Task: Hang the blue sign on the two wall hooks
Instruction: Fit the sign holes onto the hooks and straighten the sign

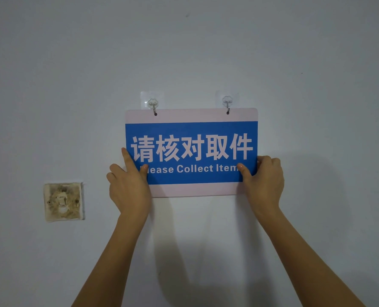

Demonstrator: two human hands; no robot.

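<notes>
The blue sign point(193, 176), with white Chinese characters, the words "Please Collect Item" and pale bands above and below, lies flat against the white wall. Its two top holes sit over the metal tips of the left hook point(153, 105) and the right hook point(227, 102), both clear adhesive wall hooks. My left hand point(128, 187) grips the sign's lower left corner, thumb on the front and index finger along the left edge. My right hand point(262, 182) grips the lower right corner, thumb on the front face.
A stained, damaged square patch point(63, 201) marks the wall to the lower left of the sign. The rest of the wall around the sign is plain white.
</notes>
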